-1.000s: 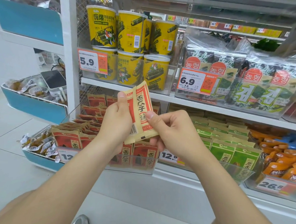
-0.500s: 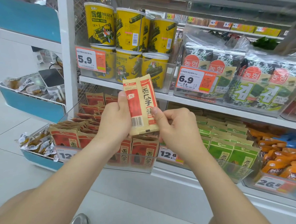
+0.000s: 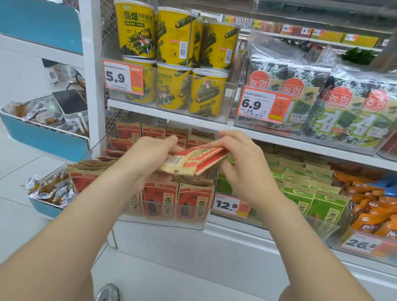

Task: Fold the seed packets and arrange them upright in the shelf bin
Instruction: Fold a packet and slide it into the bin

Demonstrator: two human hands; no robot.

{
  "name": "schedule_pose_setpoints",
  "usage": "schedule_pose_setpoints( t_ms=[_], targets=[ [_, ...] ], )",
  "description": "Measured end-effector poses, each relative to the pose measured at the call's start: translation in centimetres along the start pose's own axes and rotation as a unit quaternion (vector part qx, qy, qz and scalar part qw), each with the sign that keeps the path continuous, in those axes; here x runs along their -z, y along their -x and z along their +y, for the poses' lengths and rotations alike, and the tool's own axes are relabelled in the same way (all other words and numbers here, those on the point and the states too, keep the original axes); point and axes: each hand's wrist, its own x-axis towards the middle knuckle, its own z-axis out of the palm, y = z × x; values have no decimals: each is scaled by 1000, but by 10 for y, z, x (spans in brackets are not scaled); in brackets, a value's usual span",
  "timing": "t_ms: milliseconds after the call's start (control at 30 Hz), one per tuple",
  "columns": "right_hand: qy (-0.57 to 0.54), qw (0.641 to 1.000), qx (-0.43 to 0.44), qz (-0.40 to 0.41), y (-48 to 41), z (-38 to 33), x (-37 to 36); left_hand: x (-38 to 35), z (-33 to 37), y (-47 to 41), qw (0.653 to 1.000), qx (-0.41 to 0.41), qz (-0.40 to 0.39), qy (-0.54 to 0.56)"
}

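**Head view: red packet held flat above its bin**

Left hand [image 3: 146, 156] grips the near-left end of a red sunflower-seed packet [image 3: 192, 160], fingers curled round it. The packet lies nearly flat, slightly tilted, just above the clear shelf bin [image 3: 161, 222]. Right hand [image 3: 245, 169] pinches the packet's far-right end, probably to steady it for a crease. Below, upright red packets [image 3: 194, 203] line the bin's near wall with their faces outward, and the held one likely belongs among them. Green packets [image 3: 323, 203] fill the neighbouring bin on the right.
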Motion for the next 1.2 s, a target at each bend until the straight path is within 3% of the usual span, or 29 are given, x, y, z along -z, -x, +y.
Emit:
schedule_pose_setpoints(
  t_ms=[100, 200, 300, 433, 567, 767, 1000, 1200],
  targets=[
    [110, 993, -27, -24, -3, 1, 7, 8, -2, -5, 990, -109, 91, -19],
    [95, 994, -56, 27, -2, 2, 9, 9, -8, -6, 951, -219, 142, -166],
    [52, 992, -79, 84, -1, -1, 6, 4, -15, -11, 931, -228, 125, -258],
    [19, 993, -44, 111, -4, -4, -2, 0, -21, -23, 909, -235, 23, -344],
    [127, 989, 37, 66, -16, -5, -20, -6, -26, -38, 869, -264, -46, -415],
    [244, 962, 54, -114, -39, -9, -35, -13, -18, -63, 839, -234, -81, -485],
    [235, 965, -10, -118, -52, 12, -49, -23, -6, -77, 774, -236, -126, -574],
    [151, 974, -53, -163, -57, 36, -70, -28, -17, -82, 783, -240, -125, -560]
  ],
)
